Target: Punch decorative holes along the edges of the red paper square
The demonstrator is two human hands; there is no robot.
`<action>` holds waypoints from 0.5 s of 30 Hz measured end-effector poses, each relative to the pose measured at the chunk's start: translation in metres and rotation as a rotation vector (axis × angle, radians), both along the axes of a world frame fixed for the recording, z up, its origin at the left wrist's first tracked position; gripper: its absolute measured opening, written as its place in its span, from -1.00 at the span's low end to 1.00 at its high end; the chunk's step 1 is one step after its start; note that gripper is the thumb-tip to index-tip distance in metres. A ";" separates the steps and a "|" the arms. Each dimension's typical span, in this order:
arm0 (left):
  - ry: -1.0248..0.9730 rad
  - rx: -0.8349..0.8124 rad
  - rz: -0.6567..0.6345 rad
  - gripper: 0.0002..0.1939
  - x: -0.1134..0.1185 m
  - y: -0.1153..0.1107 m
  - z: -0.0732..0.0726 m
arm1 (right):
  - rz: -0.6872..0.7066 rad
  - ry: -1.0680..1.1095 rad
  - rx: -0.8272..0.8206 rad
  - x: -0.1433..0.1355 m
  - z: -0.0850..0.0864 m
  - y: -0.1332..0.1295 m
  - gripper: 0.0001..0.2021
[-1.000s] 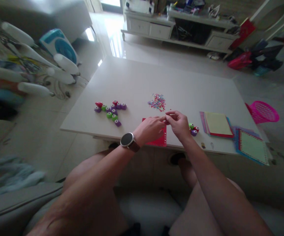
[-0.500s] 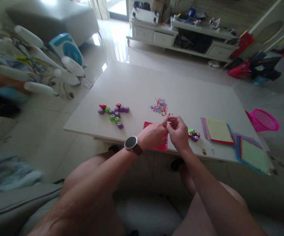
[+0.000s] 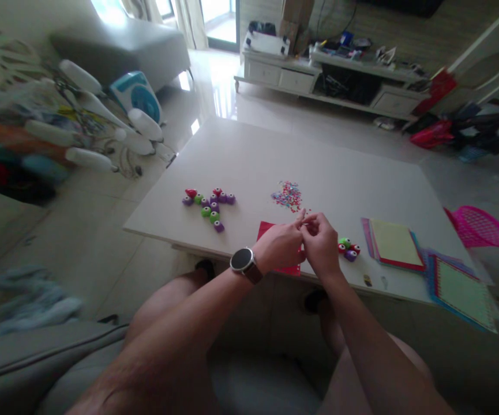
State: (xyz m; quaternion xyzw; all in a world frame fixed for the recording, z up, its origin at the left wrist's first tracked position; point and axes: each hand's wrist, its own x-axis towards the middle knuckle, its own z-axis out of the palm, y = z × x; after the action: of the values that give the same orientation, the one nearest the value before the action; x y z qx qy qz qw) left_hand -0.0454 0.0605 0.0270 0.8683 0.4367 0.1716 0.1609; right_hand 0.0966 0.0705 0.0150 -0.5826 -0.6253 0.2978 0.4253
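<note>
Red sheet at near edge of white surface, partly hidden by left hand; one left finger extended, right hand adjoining, fingers curled toward thumb; anything pinched between, cannot tell; multicoloured bits just beyond; eyed pieces to left

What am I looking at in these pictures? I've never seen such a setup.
There's no machine: these are a person's bare left hand and right hand, seen from one head-worn camera looking forward and down. The hands come together partly over a red sheet on a white table; whether they pinch anything small, I can't tell. Beyond them lie tiny colourful bits. Left are red, green and purple pieces, with a smaller cluster right of the hands. Farther right are coloured sheets.
</note>
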 end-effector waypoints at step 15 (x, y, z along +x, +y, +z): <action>0.026 -0.029 0.041 -0.58 0.014 0.000 0.004 | -0.013 0.052 -0.067 0.010 -0.002 0.002 -0.77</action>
State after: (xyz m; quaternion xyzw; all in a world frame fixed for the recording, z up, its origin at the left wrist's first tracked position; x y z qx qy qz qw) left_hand -0.0319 0.0608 0.0308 0.8588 0.4591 0.1571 0.1642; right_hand 0.1070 0.0727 0.0127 -0.5928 -0.5999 0.3306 0.4236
